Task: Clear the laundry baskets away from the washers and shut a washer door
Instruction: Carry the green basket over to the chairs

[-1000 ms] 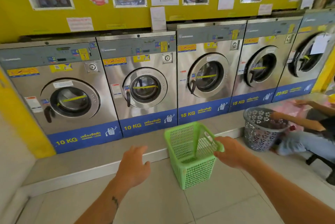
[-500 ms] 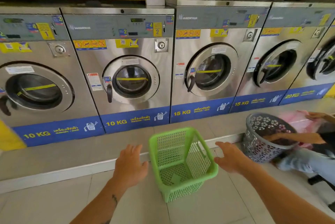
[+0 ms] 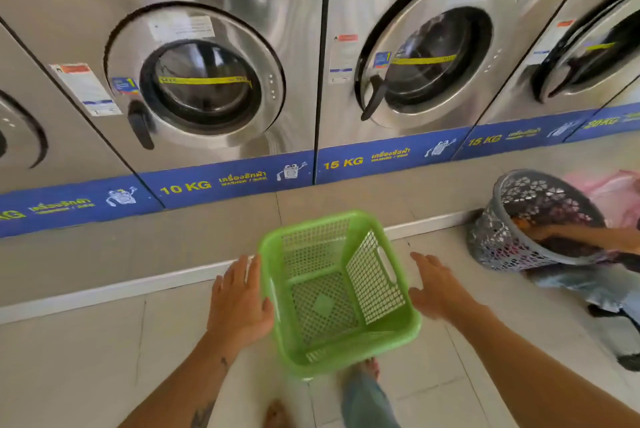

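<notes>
Both hands flank the green laundry basket on the tiled floor

The left hand point(image 3: 239, 303) lies against the green laundry basket point(image 3: 337, 292) rim, fingers point(image 3: 242, 268) loosely spread; the right hand point(image 3: 438, 289) hovers just beside the opposite wall, fingers point(image 3: 424, 259) spread, gripping nothing. Beyond the fingertips stand the 10 KG washer point(image 3: 207, 81) and 15 KG washer point(image 3: 426, 60). Right of the right fingers, a tilted grey basket point(image 3: 498, 233) holds clothes.

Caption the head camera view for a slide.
Both hands, left and right, flank an empty green basket on the floor before the washers.
</notes>
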A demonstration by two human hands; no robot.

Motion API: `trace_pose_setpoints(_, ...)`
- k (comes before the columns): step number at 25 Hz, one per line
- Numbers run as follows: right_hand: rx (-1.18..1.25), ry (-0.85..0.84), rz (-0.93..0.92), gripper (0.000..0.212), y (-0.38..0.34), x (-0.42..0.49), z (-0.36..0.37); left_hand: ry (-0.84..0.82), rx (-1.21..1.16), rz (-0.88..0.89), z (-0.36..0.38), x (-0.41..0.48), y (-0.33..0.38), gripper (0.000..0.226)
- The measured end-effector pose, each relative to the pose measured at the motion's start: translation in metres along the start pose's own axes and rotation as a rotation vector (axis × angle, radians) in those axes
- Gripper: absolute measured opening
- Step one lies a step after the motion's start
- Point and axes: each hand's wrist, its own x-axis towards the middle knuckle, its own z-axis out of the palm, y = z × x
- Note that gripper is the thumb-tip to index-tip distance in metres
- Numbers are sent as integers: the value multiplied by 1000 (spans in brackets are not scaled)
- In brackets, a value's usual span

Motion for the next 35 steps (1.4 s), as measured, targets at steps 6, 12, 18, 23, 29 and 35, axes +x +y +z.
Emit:
trace_pose_setpoints(6, 10, -107, -19, 76, 36, 146, 86, -129, 34, -169, 113, 54, -1, 80)
trace_pose_setpoints(12, 30, -24, -41, 87, 63, 221, 151, -93, -143, -394, 204, 91, 1, 97)
trace_pose_setpoints(18, 9, -2, -120, 97, 74, 258, 167, -101, -245, -442, 235, 104, 2, 107)
trace_pose_setpoints(23, -84, 44, -234, 93, 31, 247, 99, -33, -161, -555, 164, 81, 3, 101)
trace_pose_setpoints(29, -212, 46, -466, 95, -36, 171, 2, 92, -102, -630, 48, -15, 8, 87)
trace_pose_setpoints(35, -292, 104, -792, 95, -140, 85, -45, 278, -121, -848, -28, -144, -12, 88)
